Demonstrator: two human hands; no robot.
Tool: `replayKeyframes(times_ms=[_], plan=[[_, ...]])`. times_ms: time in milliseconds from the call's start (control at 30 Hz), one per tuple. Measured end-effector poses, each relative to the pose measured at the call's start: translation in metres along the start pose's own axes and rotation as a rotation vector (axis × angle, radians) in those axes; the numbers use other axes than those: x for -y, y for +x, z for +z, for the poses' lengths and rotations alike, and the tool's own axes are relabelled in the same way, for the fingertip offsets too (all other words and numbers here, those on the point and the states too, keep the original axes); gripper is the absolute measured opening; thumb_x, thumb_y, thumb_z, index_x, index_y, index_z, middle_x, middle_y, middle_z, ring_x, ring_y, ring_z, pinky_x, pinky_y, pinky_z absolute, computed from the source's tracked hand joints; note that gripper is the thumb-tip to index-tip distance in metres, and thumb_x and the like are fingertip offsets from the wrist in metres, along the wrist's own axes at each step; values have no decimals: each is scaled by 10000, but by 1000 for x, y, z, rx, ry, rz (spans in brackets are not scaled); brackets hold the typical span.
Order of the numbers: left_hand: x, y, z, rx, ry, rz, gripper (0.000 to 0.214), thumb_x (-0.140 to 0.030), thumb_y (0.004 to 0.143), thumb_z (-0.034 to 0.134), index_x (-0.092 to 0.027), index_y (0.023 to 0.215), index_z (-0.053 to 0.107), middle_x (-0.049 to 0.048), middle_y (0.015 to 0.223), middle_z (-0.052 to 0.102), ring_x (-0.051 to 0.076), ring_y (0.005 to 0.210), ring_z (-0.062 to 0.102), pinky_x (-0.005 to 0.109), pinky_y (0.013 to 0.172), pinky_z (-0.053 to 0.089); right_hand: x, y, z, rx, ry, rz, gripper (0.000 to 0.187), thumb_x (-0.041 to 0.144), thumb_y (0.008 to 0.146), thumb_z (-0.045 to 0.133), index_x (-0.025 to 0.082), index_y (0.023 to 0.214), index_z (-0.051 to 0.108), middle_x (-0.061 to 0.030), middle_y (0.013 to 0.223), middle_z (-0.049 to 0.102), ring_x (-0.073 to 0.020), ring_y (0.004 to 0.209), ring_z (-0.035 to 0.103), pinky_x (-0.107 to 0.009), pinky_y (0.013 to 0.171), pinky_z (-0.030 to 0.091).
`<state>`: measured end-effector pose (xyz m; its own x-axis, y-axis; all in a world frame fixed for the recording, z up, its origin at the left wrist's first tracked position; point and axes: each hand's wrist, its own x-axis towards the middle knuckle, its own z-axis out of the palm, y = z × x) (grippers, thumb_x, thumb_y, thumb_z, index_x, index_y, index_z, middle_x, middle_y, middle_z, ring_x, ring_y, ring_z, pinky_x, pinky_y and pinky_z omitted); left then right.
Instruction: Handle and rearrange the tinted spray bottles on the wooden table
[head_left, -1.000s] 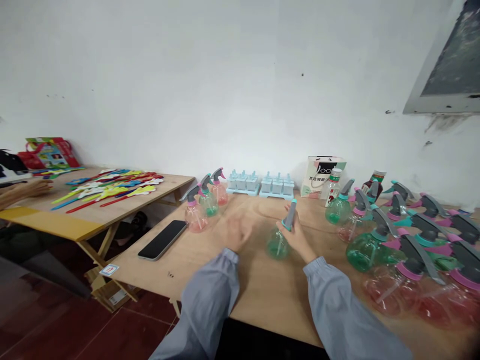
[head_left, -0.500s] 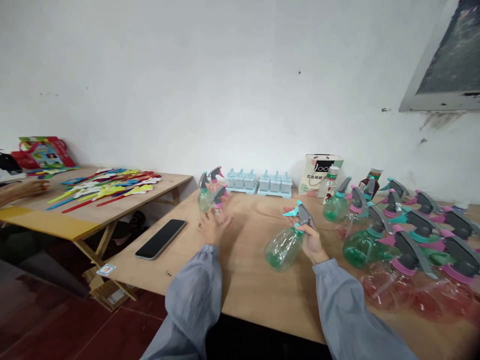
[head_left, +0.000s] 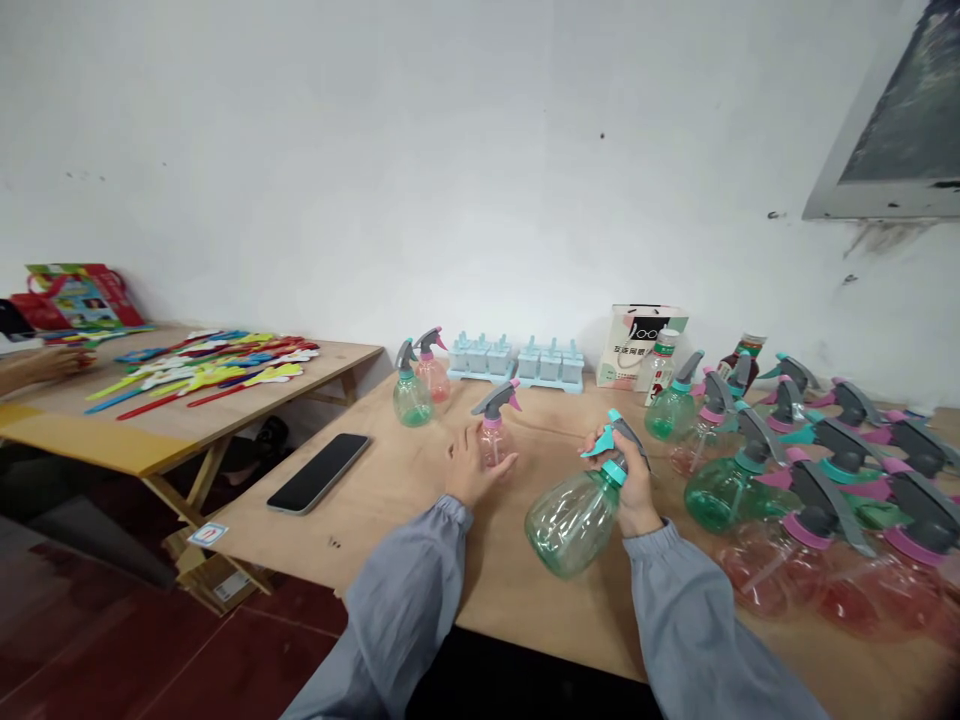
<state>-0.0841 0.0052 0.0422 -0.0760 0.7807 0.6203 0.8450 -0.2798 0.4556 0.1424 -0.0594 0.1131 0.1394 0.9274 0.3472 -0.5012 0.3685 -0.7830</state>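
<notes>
In my right hand [head_left: 630, 485] is a green spray bottle [head_left: 574, 525] with a grey and turquoise trigger head, gripped around the neck and head. It tilts, its clear round body pointing down and left above the table. My left hand [head_left: 472, 468] is wrapped around the body of a pink spray bottle [head_left: 493, 432] with a grey and pink head; the palm and fingers partly hide it. This bottle stands nearly upright. Behind the left hand are another green spray bottle [head_left: 412, 402] and a second pink one [head_left: 431, 372], side by side.
Several spray bottles crowd the right side, among them a green one [head_left: 718, 495] and a pink one [head_left: 765, 570]. A phone [head_left: 319, 475] lies at left. Pale blue ice-pop moulds [head_left: 551, 368] and a paper bag [head_left: 626, 350] stand by the wall. Another person's hand [head_left: 52, 365] rests over the left table.
My left hand has moved right with the pink spray bottle, away from the two at the back. My right hand has tilted the green bottle further and shifted slightly right.
</notes>
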Motion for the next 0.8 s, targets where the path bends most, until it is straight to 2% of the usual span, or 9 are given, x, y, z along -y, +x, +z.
replayKeyframes(times_ms=[200,400,500,633,800], plan=[[0,0,0,3,-16,12,778,-587,733,719,-166,1329,448,164,1251,597,338,1204,579,479,984,446,0,-1,1,8,-63,19,277,520,725,658,246,719,617,-13,610,646,-259,829,712,-379,717,578],[0,1,-1,28,-39,21,781,-574,743,721,-165,1343,432,160,1243,606,332,1180,592,476,970,453,1,0,2,-37,-59,31,261,500,691,676,250,686,605,-15,617,661,-256,803,713,-373,697,578],[0,1,-2,33,-30,-3,778,-577,730,729,-166,1328,450,163,1248,600,339,1186,591,476,968,457,2,-1,3,-20,-63,10,275,516,703,660,247,682,609,-17,602,657,-255,796,713,-373,696,576],[0,1,-2,50,-48,7,787,-576,742,718,-168,1349,428,163,1277,590,333,1208,579,476,982,447,2,-3,5,2,-87,-27,253,501,718,644,254,758,609,-21,680,695,-254,836,716,-370,712,571],[0,1,-1,47,-49,10,793,-573,744,717,-154,1349,423,168,1268,594,337,1212,576,481,981,444,1,-4,4,-28,-91,-17,312,555,757,581,245,723,597,-29,625,670,-263,830,722,-362,680,568]])
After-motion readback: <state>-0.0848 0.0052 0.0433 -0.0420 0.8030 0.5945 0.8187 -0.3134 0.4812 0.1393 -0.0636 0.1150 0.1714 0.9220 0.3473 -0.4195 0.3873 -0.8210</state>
